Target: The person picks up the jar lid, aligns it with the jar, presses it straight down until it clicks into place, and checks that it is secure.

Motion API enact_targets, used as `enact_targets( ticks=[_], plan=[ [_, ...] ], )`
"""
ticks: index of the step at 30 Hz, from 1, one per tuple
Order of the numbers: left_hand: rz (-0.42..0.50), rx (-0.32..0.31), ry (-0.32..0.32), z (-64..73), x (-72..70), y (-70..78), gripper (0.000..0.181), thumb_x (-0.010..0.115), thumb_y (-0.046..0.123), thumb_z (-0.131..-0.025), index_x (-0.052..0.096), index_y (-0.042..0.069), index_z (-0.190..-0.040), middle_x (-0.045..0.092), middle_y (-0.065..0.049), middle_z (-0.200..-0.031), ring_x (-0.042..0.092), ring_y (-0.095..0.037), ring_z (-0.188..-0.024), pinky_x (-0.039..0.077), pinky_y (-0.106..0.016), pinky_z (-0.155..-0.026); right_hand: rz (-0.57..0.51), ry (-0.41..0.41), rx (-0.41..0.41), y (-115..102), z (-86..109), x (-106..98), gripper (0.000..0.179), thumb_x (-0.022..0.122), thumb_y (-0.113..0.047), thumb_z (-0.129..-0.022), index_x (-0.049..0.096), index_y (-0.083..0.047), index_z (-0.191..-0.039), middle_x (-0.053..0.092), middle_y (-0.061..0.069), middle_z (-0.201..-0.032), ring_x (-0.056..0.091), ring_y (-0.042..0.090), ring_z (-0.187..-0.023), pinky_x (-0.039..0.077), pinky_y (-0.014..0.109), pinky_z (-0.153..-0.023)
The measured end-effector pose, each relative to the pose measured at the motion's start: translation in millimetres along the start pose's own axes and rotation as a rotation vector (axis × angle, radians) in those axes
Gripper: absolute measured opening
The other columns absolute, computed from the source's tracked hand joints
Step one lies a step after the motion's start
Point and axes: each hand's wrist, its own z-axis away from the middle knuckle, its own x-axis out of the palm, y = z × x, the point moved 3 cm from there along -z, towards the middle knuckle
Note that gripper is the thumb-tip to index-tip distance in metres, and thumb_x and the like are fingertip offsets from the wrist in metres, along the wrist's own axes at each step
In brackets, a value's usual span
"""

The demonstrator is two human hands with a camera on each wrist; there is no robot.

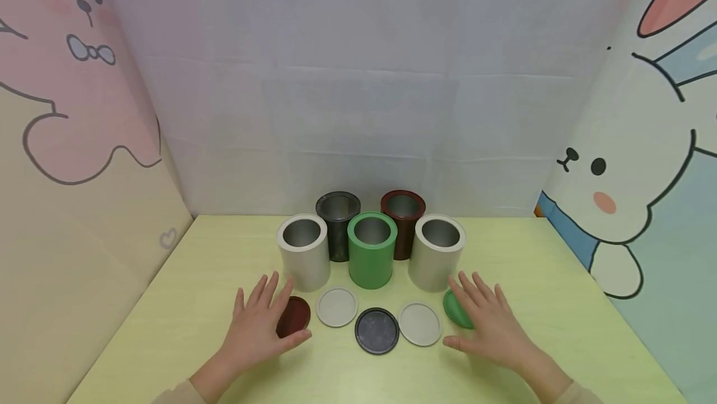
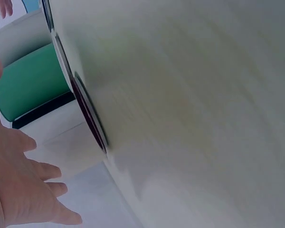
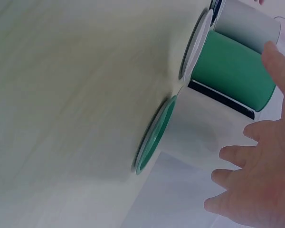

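My left hand [image 1: 257, 326], fingers spread, hovers over the left of the table and partly covers a dark red lid [image 1: 295, 317]. On the right, my right hand [image 1: 493, 329] is spread the same way, overlapping a green lid [image 1: 457, 309]. Both hands hold nothing. Between them lie a white lid [image 1: 337, 307], a black lid [image 1: 377, 331] and a second white lid [image 1: 420, 324]. Behind the lids stand open canisters: a white one [image 1: 305, 264], a green one [image 1: 371, 267] and another white one [image 1: 435, 264]. A black canister [image 1: 338, 230] and a dark red canister [image 1: 403, 226] stand farther back.
The pale yellow-green table [image 1: 224, 254] ends at a white cloth backdrop [image 1: 358, 111] just behind the canisters. Side panels carry a pink cartoon animal [image 1: 84, 80] at left and a white rabbit [image 1: 627, 186] at right. The canisters stand close together.
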Motion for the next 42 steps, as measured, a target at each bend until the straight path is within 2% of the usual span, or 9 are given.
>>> enact_targets(
  ticks=[9, 14, 18, 22, 26, 32, 35, 42],
  plan=[
    [0.065, 0.057, 0.022, 1.7, 6.6, 14.4, 0.095, 0.067, 0.073, -0.076, 0.051, 0.009, -0.145, 0.046, -0.023, -0.147, 0.037, -0.045, -0.137, 0.023, -0.075, -0.103, -0.003, 0.017, -0.069, -11, -0.3, 6, 0.097, 0.079, -0.057, -0.074, 0.044, -0.007, -0.149, 0.04, 0.02, -0.152, 0.032, 0.048, -0.138, 0.022, 0.074, -0.103],
    [0.058, 0.079, -0.003, 1.0, 10.7, 24.6, 0.097, 0.062, 0.077, -0.077, 0.053, 0.007, -0.143, 0.047, -0.022, -0.145, 0.04, -0.045, -0.135, 0.029, -0.073, -0.102, -0.021, 0.042, -0.12, -17, -2.5, 9, 0.095, 0.081, -0.053, -0.074, 0.045, -0.006, -0.148, 0.044, 0.02, -0.149, 0.037, 0.046, -0.136, 0.025, 0.072, -0.104],
    [0.07, 0.101, -0.011, -0.2, 13.3, 30.4, 0.097, 0.062, 0.078, -0.077, 0.054, 0.006, -0.142, 0.048, -0.023, -0.144, 0.041, -0.044, -0.134, 0.031, -0.072, -0.102, -0.033, 0.085, -0.19, -23, -6.3, 15, 0.093, 0.082, -0.052, -0.073, 0.049, -0.004, -0.146, 0.05, 0.02, -0.144, 0.044, 0.045, -0.131, 0.032, 0.068, -0.102],
    [0.088, 0.128, -0.002, -2.1, 16.6, 33.2, 0.099, 0.064, 0.077, -0.076, 0.053, 0.005, -0.142, 0.048, -0.023, -0.144, 0.042, -0.044, -0.133, 0.032, -0.07, -0.102, -0.04, 0.119, -0.262, -31, -11.9, 24, 0.091, 0.078, -0.058, -0.076, 0.051, -0.004, -0.144, 0.054, 0.017, -0.139, 0.049, 0.042, -0.126, 0.039, 0.062, -0.1],
    [0.092, 0.148, -0.002, -5.4, 21.1, 33.7, 0.101, 0.065, 0.077, -0.075, 0.051, 0.005, -0.144, 0.047, -0.022, -0.144, 0.042, -0.042, -0.133, 0.033, -0.066, -0.104, -0.068, 0.128, -0.314, -40, -19.4, 33, 0.089, 0.07, -0.066, -0.08, 0.052, -0.006, -0.143, 0.056, 0.016, -0.138, 0.051, 0.04, -0.124, 0.042, 0.061, -0.099],
    [0.116, 0.129, -0.037, -10.3, 27.0, 33.3, 0.1, 0.07, 0.072, -0.073, 0.05, 0.005, -0.145, 0.048, -0.021, -0.144, 0.043, -0.041, -0.133, 0.034, -0.061, -0.105, -0.077, 0.11, -0.351, -55, -32.4, 45, 0.09, 0.076, -0.061, -0.076, 0.052, -0.006, -0.143, 0.055, 0.013, -0.139, 0.051, 0.031, -0.124, 0.046, 0.053, -0.097],
    [0.1, 0.129, -0.047, -12.9, 30.2, 32.9, 0.1, 0.072, 0.07, -0.072, 0.05, 0.005, -0.145, 0.049, -0.02, -0.143, 0.044, -0.04, -0.132, 0.036, -0.058, -0.105, -0.089, 0.081, -0.352, -61, -39.3, 50, 0.091, 0.079, -0.058, -0.075, 0.052, -0.006, -0.144, 0.055, 0.013, -0.139, 0.051, 0.029, -0.124, 0.047, 0.051, -0.097],
    [0.08, 0.164, -0.033, -17.5, 36.1, 33.9, 0.098, 0.073, 0.069, -0.072, 0.052, 0.003, -0.142, 0.05, -0.021, -0.141, 0.044, -0.041, -0.131, 0.036, -0.057, -0.106, -0.094, 0.014, -0.336, -72, -54.6, 61, 0.088, 0.074, -0.062, -0.079, 0.051, -0.007, -0.144, 0.054, 0.012, -0.141, 0.05, 0.028, -0.125, 0.044, 0.048, -0.101]
  ],
)
